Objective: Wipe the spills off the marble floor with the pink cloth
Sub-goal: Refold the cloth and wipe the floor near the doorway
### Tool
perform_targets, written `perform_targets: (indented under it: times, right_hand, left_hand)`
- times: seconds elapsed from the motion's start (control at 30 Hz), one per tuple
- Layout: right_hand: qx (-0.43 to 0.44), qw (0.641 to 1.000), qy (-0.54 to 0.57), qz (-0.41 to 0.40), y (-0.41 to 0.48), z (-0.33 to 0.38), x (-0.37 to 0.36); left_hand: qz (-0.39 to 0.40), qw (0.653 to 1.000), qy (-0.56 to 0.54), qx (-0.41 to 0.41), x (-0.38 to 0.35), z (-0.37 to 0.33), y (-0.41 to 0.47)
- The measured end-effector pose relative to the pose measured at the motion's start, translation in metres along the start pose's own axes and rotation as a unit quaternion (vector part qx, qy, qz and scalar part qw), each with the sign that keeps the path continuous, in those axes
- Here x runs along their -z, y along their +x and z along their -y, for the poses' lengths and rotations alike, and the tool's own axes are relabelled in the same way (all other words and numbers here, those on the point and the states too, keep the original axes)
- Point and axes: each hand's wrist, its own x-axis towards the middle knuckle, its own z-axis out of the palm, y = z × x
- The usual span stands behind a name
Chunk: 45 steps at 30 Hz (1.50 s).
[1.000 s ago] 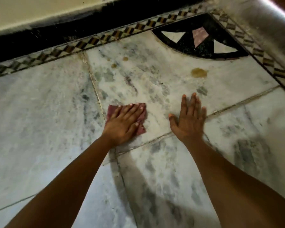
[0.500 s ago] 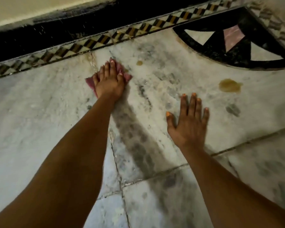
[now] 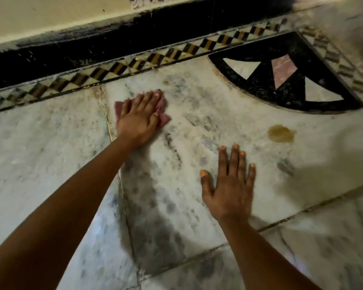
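My left hand (image 3: 138, 118) presses flat on the pink cloth (image 3: 163, 117), which shows around my fingers on the white marble floor (image 3: 40, 147), just right of a tile seam and below the patterned border. My right hand (image 3: 231, 185) rests flat on the marble with fingers spread, holding nothing. A brown spill (image 3: 281, 133) lies on the same slab, up and to the right of my right hand. Most of the cloth is hidden under my left palm.
A checkered inlay border (image 3: 155, 59) runs along a black skirting (image 3: 92, 47) at the wall. A black arc inlay (image 3: 281, 84) with white and pink triangles fills the far right corner. Tile seams cross the floor near my arms.
My left hand has slid the cloth rightwards along the border, over where small brown spots lay; those spots no longer show. My right hand stays planted.
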Motion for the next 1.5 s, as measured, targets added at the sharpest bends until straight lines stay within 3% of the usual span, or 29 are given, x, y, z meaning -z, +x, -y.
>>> perform_targets:
  times: [0.13,0.23,0.3,0.47,0.57,0.6,0.67,0.73,0.8,0.87,0.97,1.1,1.2,1.27,1.33,1.4,1.5]
  right_hand:
    - [0.001,1.000,0.000,-0.010,0.000,0.000,-0.002]
    - [0.001,1.000,0.013,-0.020,-0.001,0.000,-0.001]
    - [-0.001,1.000,0.017,-0.023,-0.002,0.000,-0.001]
    - [-0.007,1.000,0.001,-0.017,-0.001,0.001,0.000]
    - [-0.006,1.000,0.000,-0.017,0.000,0.001,0.002]
    - [-0.005,1.000,0.001,-0.015,-0.001,0.000,0.001]
    - [-0.006,1.000,0.007,-0.012,-0.001,0.000,0.001]
    - [-0.007,1.000,0.010,-0.010,-0.001,0.001,0.000]
    - [-0.006,1.000,0.018,-0.016,0.000,0.001,0.000]
    - [-0.004,0.999,0.032,-0.025,-0.002,0.001,0.000]
    - [-0.004,0.999,0.025,-0.028,-0.003,0.001,0.000]
    - [-0.002,0.999,0.018,-0.027,-0.001,0.002,0.000]
    - [-0.002,1.000,0.007,-0.029,0.000,0.000,-0.001]
    - [-0.003,1.000,0.003,-0.030,-0.001,0.000,-0.003]
    - [0.002,0.999,0.006,-0.033,-0.001,-0.001,-0.006]
    - [0.005,0.999,0.006,-0.034,-0.001,0.000,-0.008]
    - [0.007,1.000,0.004,-0.019,-0.002,0.000,-0.003]
  left_hand:
    - [-0.055,0.978,0.001,0.203,0.007,0.017,0.046]
    - [-0.061,0.965,-0.029,0.252,0.010,0.010,0.095]
    - [-0.051,0.973,-0.060,0.216,0.012,-0.011,0.118]
    - [0.029,0.996,-0.079,-0.006,-0.007,-0.091,0.107]
    - [0.082,0.977,-0.069,-0.185,-0.002,-0.069,0.053]
    - [0.076,0.974,-0.064,-0.203,0.001,-0.049,0.036]
    - [0.026,0.990,-0.024,-0.140,0.006,-0.004,0.023]
    - [0.000,1.000,0.003,-0.004,0.011,0.027,0.040]
    - [0.003,0.994,-0.012,0.111,0.014,0.021,0.076]
    - [0.016,0.989,-0.024,0.145,0.011,-0.007,0.113]
    - [0.044,0.995,-0.033,0.085,-0.001,-0.063,0.140]
    - [0.090,0.993,-0.018,-0.074,-0.011,-0.126,0.107]
    - [0.090,0.968,-0.006,-0.234,-0.012,-0.108,0.031]
    - [0.088,0.961,-0.029,-0.262,-0.004,-0.063,-0.015]
    - [0.056,0.981,-0.026,-0.183,0.005,-0.010,-0.029]
    - [0.031,0.998,-0.012,-0.053,0.012,0.019,-0.013]
    - [0.023,0.999,-0.006,0.039,0.006,-0.006,0.018]
